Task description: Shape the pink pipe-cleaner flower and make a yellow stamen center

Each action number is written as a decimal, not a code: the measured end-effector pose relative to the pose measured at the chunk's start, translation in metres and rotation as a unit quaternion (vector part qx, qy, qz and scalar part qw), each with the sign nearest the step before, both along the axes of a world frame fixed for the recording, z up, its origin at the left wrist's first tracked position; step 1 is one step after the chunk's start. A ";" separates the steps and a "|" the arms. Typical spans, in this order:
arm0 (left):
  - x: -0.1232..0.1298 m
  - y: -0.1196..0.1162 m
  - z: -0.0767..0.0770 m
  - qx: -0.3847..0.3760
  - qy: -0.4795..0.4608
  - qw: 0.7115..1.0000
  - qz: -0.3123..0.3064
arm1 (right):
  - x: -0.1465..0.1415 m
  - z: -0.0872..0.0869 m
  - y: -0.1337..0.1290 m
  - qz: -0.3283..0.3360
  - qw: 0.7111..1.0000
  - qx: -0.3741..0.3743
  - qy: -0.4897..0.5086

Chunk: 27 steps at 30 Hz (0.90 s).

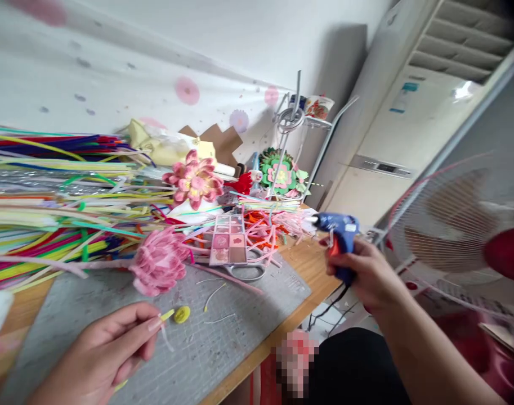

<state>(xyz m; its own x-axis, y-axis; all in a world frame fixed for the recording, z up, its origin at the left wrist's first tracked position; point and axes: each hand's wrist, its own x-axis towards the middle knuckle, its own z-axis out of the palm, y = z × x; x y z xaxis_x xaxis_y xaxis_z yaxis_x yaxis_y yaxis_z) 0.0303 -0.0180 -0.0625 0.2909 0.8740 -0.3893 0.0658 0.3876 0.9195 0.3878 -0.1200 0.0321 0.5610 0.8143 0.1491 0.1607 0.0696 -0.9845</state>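
Above the grey gridded cutting mat [257, 309], the left hand [108, 346] pinches a slim yellow strip [167, 315], judged light, pliable and best gripped near one end. The right hand [369, 270] is closed round the handle of a blue plastic glue gun [345, 229], judged rigid and safest held clear of its nozzle. A rectangular multi-compartment palette [229, 241] contains pinkish pans; contents of the white red-patterned cup [319, 107] cannot be determined.

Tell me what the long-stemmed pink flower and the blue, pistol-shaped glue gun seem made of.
The pink flower looks like matte chenille, since its petals appear fuzzy. The blue glue gun seems smooth plastic, judging by its moulded shell; its gloss is unclear.
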 end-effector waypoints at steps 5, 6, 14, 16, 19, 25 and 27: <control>0.007 -0.017 0.027 0.062 -0.033 0.997 -0.038 | -0.059 -0.046 0.008 0.157 0.975 -0.088 0.130; 0.008 -0.018 0.029 0.066 -0.036 0.996 -0.043 | -0.066 -0.051 0.009 0.186 0.968 -0.103 0.133; 0.007 -0.019 0.029 0.095 -0.010 0.994 -0.057 | -0.103 -0.069 0.010 0.331 0.928 -0.122 -0.118; 0.006 -0.019 0.028 0.111 0.001 0.992 -0.065 | -0.106 -0.067 0.013 0.346 0.917 -0.097 -0.172; 0.005 -0.019 0.027 0.133 0.020 0.988 -0.079 | -0.109 -0.062 0.018 0.357 0.902 -0.066 -0.233; 0.005 -0.020 0.033 0.162 0.047 0.982 -0.081 | -0.110 -0.061 0.020 0.366 0.871 -0.007 -0.326; 0.006 -0.021 0.034 0.167 0.052 0.981 -0.080 | -0.110 -0.060 0.020 0.361 0.870 0.006 -0.336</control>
